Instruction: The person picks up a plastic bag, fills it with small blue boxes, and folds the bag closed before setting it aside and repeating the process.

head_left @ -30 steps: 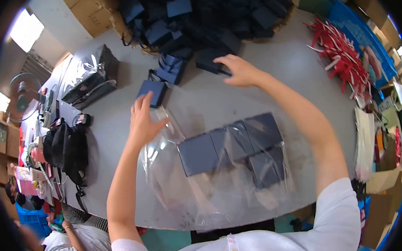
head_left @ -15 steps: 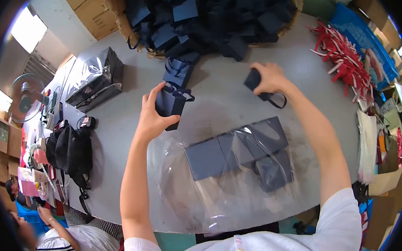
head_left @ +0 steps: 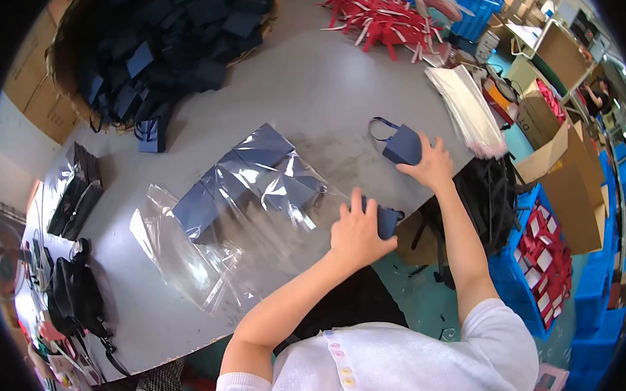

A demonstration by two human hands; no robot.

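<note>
My left hand point(head_left: 359, 230) is closed around a small navy gift bag point(head_left: 387, 221), over the table's front edge. Further right, my right hand point(head_left: 431, 162) has its thumb and fingers at the edges of another navy gift bag point(head_left: 404, 145), whose ribbon handle loops out to the left. To the left of both hands lies a clear plastic bag point(head_left: 196, 269) with several navy pieces point(head_left: 258, 152) side by side inside it, its loose end spreading toward the front left.
A large carton point(head_left: 59, 81) heaped with navy gift bags point(head_left: 177, 40) stands at the back left. Wrapped black packages point(head_left: 72, 190) and a black bag point(head_left: 76, 293) lie left. Red-and-white ribbons point(head_left: 381, 18) and clear plastic sleeves point(head_left: 464, 106) lie right. A blue crate point(head_left: 512, 288) stands below.
My view has turned to the right. Both hands, each with a navy gift bag, have moved right past the plastic bag, close to the table's front edge.
</note>
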